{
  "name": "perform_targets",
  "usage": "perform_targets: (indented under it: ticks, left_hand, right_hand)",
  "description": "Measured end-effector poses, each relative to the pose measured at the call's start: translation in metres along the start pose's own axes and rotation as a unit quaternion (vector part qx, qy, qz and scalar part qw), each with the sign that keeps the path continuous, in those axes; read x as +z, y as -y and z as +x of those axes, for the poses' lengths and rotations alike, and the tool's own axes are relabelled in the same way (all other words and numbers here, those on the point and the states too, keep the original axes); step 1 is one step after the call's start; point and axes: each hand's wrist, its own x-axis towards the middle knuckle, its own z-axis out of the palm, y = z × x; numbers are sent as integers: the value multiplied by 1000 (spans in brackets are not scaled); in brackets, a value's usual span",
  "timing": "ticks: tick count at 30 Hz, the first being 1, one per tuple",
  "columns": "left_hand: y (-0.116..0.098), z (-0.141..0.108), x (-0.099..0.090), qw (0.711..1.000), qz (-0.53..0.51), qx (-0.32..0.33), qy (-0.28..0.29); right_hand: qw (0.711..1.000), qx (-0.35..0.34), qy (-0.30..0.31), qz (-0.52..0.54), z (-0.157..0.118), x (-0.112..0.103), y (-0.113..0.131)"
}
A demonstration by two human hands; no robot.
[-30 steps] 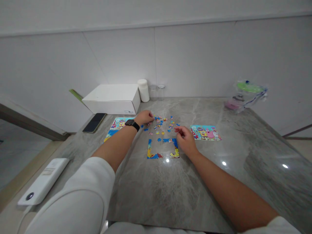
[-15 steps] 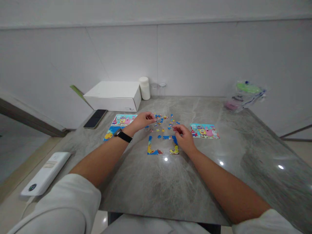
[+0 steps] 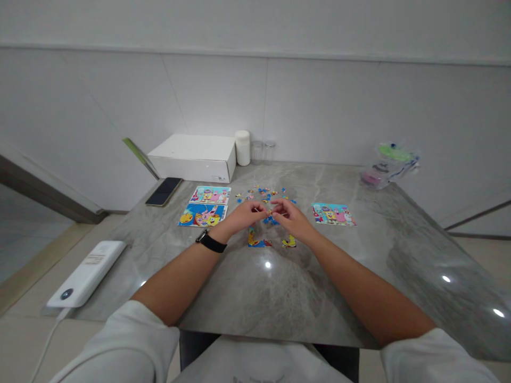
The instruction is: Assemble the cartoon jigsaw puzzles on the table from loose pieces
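My left hand (image 3: 248, 214) and my right hand (image 3: 290, 217) meet over the middle of the grey table, fingertips nearly touching. Between their pinched fingers is a small, yellowish jigsaw puzzle piece (image 3: 270, 211). Just below lies a partly joined puzzle border; its lower left corner (image 3: 258, 243) and lower right corner (image 3: 289, 242) show, while my hands cover much of its upper part. Loose blue and yellow puzzle pieces (image 3: 263, 190) are scattered beyond my fingers.
Left of my hands lie two cartoon picture cards, one pink and cyan (image 3: 211, 194), one blue (image 3: 203, 215). A similar card (image 3: 334, 214) lies right. Farther off are a phone (image 3: 164, 191), white box (image 3: 195, 154), white bottle (image 3: 242, 149), clear jars (image 3: 263, 153) and plastic bag (image 3: 389, 165).
My left hand has come back from the loose pieces toward the right. My right hand has moved slightly left and up from the border's right side, and the hands now meet around a piece.
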Motion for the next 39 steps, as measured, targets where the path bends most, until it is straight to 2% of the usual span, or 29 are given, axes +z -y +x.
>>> perform_targets:
  ticks: [2,5,10,13,17,19,24,27,35,39]
  left_hand:
    - [9,0,1,1000,14,20,-1]
    - [24,1,1,999,20,38,-6]
    - [34,5,2,1000,0,17,11]
    - [30,6,4,1000,-7,14,-5]
    - [24,5,1,994,-13,33,-100]
    - [23,4,-1,992,6,50,-116]
    - [22,-1,3,984,82,117,-106]
    - [20,-3,7,979,103,136,-113]
    - [21,-3,8,986,78,112,-100]
    - [22,-2,10,988,69,104,-92]
  right_hand:
    - [999,0,35,-14,5,5,2]
    - [998,0,55,-20,9,11,-1]
    - [997,-17,74,-14,7,13,-15]
    - [999,-17,48,-5,5,9,-22]
    - [998,26,-21,47,8,6,-25]
    - [994,45,-47,83,10,6,-26]
    - [986,56,-66,141,9,12,-24]
    - [985,53,-67,150,6,16,-24]
    - [992,55,-43,108,5,21,-27]
    - [996,31,-39,67,2,19,-24]
